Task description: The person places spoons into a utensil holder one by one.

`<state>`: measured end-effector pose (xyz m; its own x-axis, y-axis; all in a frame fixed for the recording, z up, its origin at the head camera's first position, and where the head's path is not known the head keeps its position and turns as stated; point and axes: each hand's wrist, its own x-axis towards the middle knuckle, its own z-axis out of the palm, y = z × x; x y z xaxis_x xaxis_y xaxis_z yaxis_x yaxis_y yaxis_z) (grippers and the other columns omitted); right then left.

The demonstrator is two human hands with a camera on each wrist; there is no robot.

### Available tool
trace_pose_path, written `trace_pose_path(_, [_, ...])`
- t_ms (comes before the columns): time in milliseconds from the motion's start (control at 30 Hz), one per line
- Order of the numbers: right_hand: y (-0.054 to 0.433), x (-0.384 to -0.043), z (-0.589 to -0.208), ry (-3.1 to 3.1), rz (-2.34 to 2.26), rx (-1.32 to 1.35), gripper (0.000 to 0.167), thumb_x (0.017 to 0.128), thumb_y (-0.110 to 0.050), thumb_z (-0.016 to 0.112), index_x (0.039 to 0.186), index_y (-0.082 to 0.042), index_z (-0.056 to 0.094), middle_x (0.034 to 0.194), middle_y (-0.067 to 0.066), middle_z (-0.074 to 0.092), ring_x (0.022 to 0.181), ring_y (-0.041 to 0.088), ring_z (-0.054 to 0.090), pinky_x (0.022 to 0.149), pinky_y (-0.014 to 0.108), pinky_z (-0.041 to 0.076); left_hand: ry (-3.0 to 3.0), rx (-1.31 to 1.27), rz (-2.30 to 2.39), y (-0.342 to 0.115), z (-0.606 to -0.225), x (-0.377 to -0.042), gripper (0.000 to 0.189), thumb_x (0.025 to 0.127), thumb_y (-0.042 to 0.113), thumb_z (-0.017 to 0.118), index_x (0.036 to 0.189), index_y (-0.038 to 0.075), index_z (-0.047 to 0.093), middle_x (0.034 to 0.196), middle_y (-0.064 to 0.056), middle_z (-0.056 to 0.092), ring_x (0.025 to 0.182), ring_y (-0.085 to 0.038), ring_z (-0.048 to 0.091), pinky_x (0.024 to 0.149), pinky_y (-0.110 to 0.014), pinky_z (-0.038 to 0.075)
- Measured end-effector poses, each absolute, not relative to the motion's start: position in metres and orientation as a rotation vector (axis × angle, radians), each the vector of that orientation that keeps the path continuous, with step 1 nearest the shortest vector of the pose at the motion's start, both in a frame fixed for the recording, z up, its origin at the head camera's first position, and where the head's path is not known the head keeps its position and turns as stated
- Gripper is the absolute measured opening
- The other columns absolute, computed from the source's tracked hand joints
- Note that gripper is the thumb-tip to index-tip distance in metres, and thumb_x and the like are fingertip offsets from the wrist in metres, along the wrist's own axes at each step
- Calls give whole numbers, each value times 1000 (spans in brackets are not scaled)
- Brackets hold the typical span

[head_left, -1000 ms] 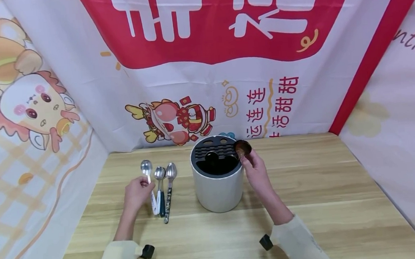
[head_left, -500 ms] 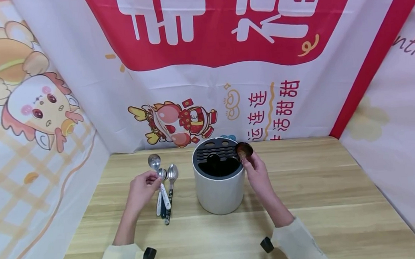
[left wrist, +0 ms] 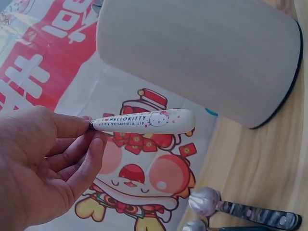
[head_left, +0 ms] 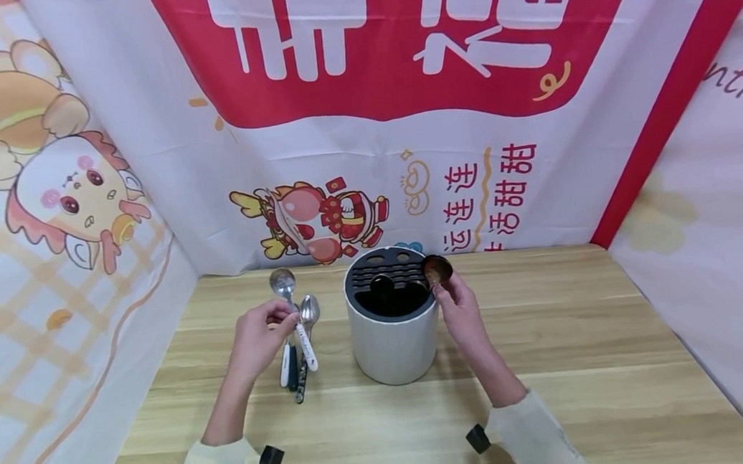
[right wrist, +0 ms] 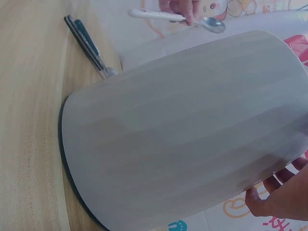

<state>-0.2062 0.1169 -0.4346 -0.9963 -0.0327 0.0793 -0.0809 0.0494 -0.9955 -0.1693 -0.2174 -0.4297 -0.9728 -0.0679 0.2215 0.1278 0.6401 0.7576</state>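
In the head view my left hand [head_left: 262,337] pinches a silver spoon [head_left: 282,283] by the neck. Its white Hello Kitty handle [left wrist: 154,121] points to the right in the left wrist view, while the right wrist view shows the spoon raised beyond the utensil holder. Under that hand lie several more spoons [head_left: 310,308], partly covered. My right hand [head_left: 461,312] holds the right side of the pale cylindrical utensil holder [head_left: 394,349] near its rim, fingertips against the wall in the right wrist view. Beside those fingers a dark brown spoon bowl [head_left: 437,267] sticks up over the rim.
The holder's black top [head_left: 383,260] has slots and a wide opening with dark round utensil heads inside. Everything stands on a wooden table [head_left: 547,335]. A printed curtain [head_left: 313,135] hangs close behind, with more cloth at both sides.
My left hand has lifted the white-handled spoon and moved it slightly right, turning its handle toward the holder. My right hand keeps its place at the holder.
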Motion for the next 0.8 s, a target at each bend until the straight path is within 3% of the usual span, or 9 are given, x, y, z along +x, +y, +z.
trace_pose_path(233, [115, -206, -434, -2218, 2106, 142, 42, 101, -3, 44, 142, 0, 49, 142, 21, 54, 128, 27, 49, 117, 48, 38, -2629, -70, -1244, -207, -411, -162, 10, 92, 12, 70, 100, 5, 71, 90, -9, 71, 85, -20, 67, 70, -20, 59])
trace_pose_path(467, [116, -206, -434, -2235, 2135, 139, 45, 102, -7, 41, 147, -7, 46, 148, 16, 49, 137, 27, 45, 120, 48, 35, -2546, -112, -1318, -192, -390, -156, 10, 91, 10, 72, 99, 3, 72, 91, -11, 71, 88, -22, 68, 73, -19, 60])
trace_pose_path(800, [116, -206, -433, -2223, 2141, 138, 44, 102, -6, 42, 146, -7, 47, 148, 15, 50, 136, 26, 46, 120, 46, 36, -2501, -134, -1345, -175, -365, -153, 13, 92, 16, 71, 101, 5, 72, 94, -10, 73, 91, -22, 67, 75, -18, 59])
